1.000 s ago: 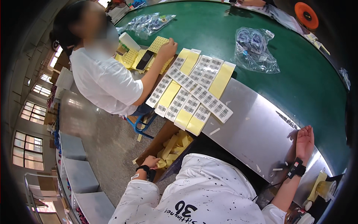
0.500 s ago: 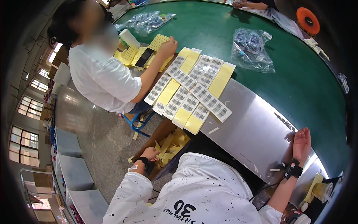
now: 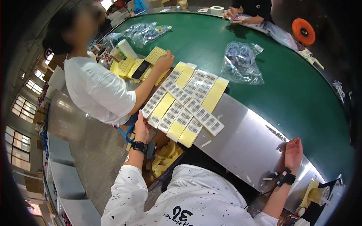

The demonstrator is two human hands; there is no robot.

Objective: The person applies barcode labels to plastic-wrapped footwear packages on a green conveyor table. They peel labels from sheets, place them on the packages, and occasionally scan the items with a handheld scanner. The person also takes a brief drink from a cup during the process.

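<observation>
Strips of barcode labels (image 3: 177, 119) and bare yellow backing strips (image 3: 215, 95) lie side by side across the table edge. Two label strips (image 3: 204, 116) lie slantwise over them. At the near left corner of this layer is my left hand (image 3: 141, 127), fingers stretched out, with nothing seen in it; whether it touches a strip I cannot tell. Farther right, my right hand (image 3: 293, 153) rests loosely by the metal plate's edge, fingers slightly curled and empty. Each wrist wears a black band.
A co-worker's hand (image 3: 164, 60) touches yellow dotted sheets (image 3: 155, 55) at left, beside a phone (image 3: 141, 70). Bagged goods (image 3: 241, 62) lie on the green table (image 3: 279, 98). Below my left wrist stands a box of crumpled yellow strips (image 3: 164, 158). Another person's hands (image 3: 235, 18) are at the far edge.
My left hand has risen from above the box of crumpled strips to the near left corner of the label strips. My right hand stays by the metal plate, its fingers a little more curled.
</observation>
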